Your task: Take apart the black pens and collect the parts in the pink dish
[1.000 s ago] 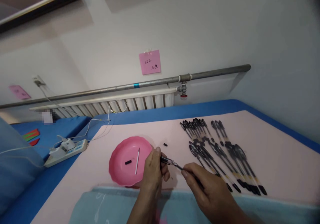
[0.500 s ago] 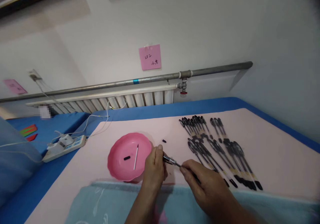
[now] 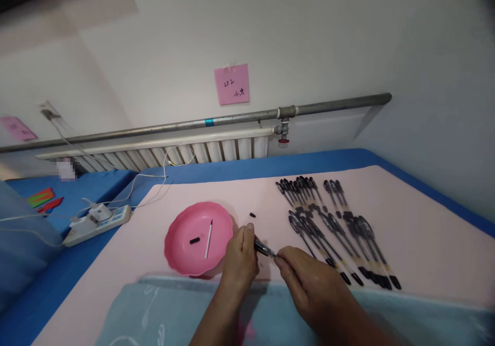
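Gripping one end of a pen (image 3: pixel 265 248) in the closed left hand (image 3: pixel 242 253), and pinching the other end between the thumb and curled fingers of the right hand (image 3: pixel 309 279). Holding it over the pink sheet (image 3: pixel 429 217), between the bowl (image 3: pixel 176 232) and the pens (image 3: pixel 356 227). Showing less of the barrel between the hands than a second ago, with both fists now closer together. Tilting the view slightly downward too, while leaving the bowl's contents lying as before. Running the pen's long axis from the far left to the near right, sloping down across the view; not being able to tell which end is the tip, with both ends hidden in the fingers. Keeping a black stub (image 3: pixel 252 215) just beyond the left hand. Keeping a white stick (image 3: pixel 209 240), dark end pointing away, and a black piece (image 3: pixel 194 241) in the bowl, just beside the left hand. Laying the pens out right of the hands in two rows, clip ends pointing away. Having a blue towel (image 3: pixel 181 310) beneath the forearms.
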The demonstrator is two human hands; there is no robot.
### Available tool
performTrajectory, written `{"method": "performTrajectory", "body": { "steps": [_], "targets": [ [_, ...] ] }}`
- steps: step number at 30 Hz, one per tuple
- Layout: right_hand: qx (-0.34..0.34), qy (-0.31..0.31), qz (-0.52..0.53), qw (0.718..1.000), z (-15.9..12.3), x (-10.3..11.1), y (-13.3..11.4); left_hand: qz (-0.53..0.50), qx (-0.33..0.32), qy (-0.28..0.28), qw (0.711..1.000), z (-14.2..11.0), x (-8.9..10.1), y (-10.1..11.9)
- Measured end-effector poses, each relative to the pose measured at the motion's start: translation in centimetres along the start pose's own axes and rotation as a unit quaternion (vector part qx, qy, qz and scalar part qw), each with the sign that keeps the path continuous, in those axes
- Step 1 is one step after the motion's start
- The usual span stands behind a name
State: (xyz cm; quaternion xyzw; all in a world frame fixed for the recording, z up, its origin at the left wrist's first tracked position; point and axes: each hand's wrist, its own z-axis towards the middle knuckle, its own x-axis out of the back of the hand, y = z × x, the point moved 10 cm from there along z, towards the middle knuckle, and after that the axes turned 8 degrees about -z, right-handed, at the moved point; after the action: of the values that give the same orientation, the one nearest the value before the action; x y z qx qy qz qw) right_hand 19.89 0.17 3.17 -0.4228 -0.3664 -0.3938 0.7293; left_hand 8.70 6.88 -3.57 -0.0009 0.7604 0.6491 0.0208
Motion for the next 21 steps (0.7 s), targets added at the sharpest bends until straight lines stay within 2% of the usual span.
{"method": "performTrajectory", "body": {
  "steps": [7, 15, 21],
  "targets": [
    [-0.02, 0.001, 0.016, 1.0, 0.11, 0.07, 0.17, 0.0, -0.005, 0.007, 1.0, 0.01, 0.22, -0.04],
    [-0.029, -0.015, 0.036, 0.999, 0.1, -0.05, 0.21, -0.026, 0.022, -0.006, 0.999, -0.53, -0.11, 0.3],
    [-0.035, -0.032, 0.046, 0.998, -0.04, -0.11, 0.37, -0.048, 0.031, 0.007, 0.998, -0.36, 0.06, 0.18]
  ]
}}
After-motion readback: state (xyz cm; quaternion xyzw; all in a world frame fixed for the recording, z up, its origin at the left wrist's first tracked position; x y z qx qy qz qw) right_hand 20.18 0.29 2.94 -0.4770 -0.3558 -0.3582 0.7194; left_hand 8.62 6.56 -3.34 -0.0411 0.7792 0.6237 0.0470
